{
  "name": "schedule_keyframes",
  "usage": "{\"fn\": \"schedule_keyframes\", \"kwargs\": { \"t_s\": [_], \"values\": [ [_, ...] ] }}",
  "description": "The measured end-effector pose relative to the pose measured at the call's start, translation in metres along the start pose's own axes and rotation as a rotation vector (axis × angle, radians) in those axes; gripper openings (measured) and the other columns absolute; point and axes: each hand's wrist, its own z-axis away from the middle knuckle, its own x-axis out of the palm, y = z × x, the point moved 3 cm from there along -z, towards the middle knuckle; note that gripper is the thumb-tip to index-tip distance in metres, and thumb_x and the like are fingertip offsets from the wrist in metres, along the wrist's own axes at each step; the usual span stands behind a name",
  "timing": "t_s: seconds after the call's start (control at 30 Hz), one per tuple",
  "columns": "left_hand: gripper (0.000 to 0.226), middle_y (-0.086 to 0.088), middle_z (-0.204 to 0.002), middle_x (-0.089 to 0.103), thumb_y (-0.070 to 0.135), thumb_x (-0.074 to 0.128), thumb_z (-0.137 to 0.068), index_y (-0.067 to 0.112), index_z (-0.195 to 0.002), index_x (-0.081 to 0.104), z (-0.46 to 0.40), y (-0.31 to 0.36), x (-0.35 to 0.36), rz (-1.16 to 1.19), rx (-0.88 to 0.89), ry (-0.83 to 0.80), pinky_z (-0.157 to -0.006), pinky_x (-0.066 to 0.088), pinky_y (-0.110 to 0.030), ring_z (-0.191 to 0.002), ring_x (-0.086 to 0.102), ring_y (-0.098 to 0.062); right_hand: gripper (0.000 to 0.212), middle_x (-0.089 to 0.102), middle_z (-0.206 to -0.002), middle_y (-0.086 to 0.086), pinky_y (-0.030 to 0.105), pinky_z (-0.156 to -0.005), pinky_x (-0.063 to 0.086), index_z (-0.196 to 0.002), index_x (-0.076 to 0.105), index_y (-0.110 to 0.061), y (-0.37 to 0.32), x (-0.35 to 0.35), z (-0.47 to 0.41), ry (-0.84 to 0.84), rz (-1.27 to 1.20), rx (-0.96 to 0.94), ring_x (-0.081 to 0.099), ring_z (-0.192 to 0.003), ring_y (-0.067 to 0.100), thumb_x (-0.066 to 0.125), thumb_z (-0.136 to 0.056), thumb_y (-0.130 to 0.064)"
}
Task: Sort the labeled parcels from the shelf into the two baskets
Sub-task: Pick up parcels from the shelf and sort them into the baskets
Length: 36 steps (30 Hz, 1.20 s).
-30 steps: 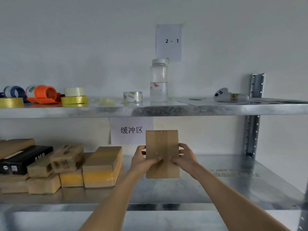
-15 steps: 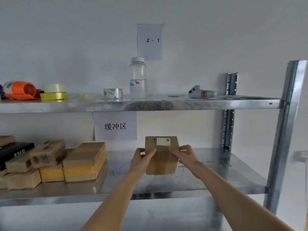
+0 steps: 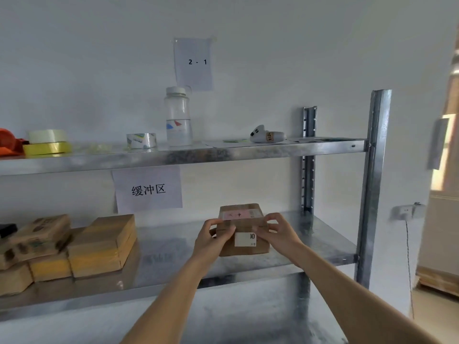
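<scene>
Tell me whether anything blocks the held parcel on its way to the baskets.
Both the left hand and right hand grip the parcel in front of the lower shelf. Nothing visible crowds it, but no basket is in view, so the rest of the path cannot be judged.

Two bare forearms are reaching forward and upward from the bottom of the view, converging toward the middle. The left hand (image 3: 213,235) is gripping the left side of a small cardboard parcel (image 3: 244,230), its fingers curling over the upper front edge and its thumb tucking round the left side. The right hand (image 3: 278,230) is gripping the right side, fingers bending over the top edge and fingertips pinching against the front face. Both wrists are angling slightly inward, with the backs of the hands facing the camera, and the two hands are staying apart, not touching each other.
</scene>
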Motion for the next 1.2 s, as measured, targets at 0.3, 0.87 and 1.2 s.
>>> {"fn": "schedule_keyframes", "kwargs": {
  "t_s": [0.3, 0.87, 1.2],
  "values": [
    [0.065, 0.014, -0.113, 0.071, 0.008, 0.078, -0.084, 0.038, -0.137, 0.056, 0.040, 0.008, 0.030, -0.030, 0.055, -0.201, -0.088, 0.057, -0.025, -0.107, 0.064, -0.006, 0.081, 0.063, -0.130, -0.001, 0.039, -0.088, 0.062, -0.146, 0.048, -0.034, 0.004, -0.037, 0.064, -0.017, 0.118, -0.001, 0.069, -0.111, 0.021, 0.085, -0.080, -0.006],
    [0.060, 0.022, -0.111, 0.066, 0.018, 0.081, -0.079, 0.053, -0.120, 0.055, 0.200, 0.032, 0.204, -0.101, 0.324, -0.597, -0.073, 0.051, -0.011, -0.107, 0.062, -0.004, 0.082, 0.063, -0.132, -0.005, 0.036, -0.089, 0.061, -0.147, 0.050, -0.036, 0.024, -0.185, 0.294, 0.359, 0.490, 0.093, 0.064, -0.115, 0.021, 0.087, -0.074, -0.033],
    [0.069, 0.013, -0.113, 0.065, 0.033, 0.086, -0.077, 0.035, -0.137, 0.052, 0.366, 0.088, 0.415, -0.137, 0.541, -0.886, -0.076, 0.051, -0.014, -0.098, 0.059, -0.009, 0.089, 0.062, -0.135, -0.003, 0.040, -0.102, 0.054, -0.148, 0.050, -0.034, 0.042, -0.363, 0.511, 0.691, 0.543, 0.272, 0.062, -0.121, 0.020, 0.085, -0.068, -0.047]
  ]
}}
